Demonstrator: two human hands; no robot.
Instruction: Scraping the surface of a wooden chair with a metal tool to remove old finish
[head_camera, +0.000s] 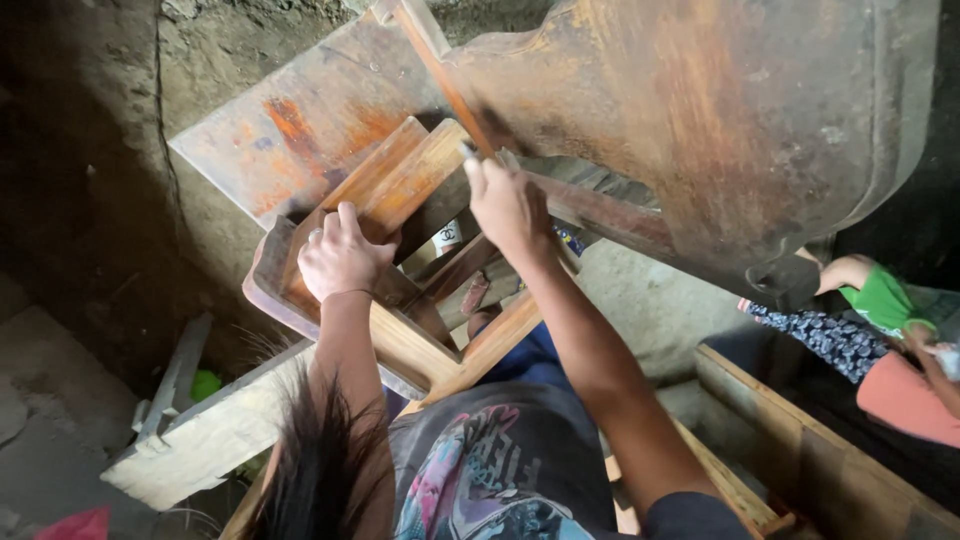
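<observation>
Over rough concrete floor (60, 400), our left hand (340, 260) clamps the upturned brown wooden chair frame (400, 190) at nine o'clock while our right hand (508, 205) pinches a small metal tool (468, 151) against its rail at twelve, work unfinished.

The wooden frame (400, 200) was orange-brown with pale edges. The large board (740, 120) showed rust-orange streaks over grey-brown. The shirt (500, 470) was dark grey with pink and blue print. A nearby person's sleeve (880, 300) was green.
</observation>
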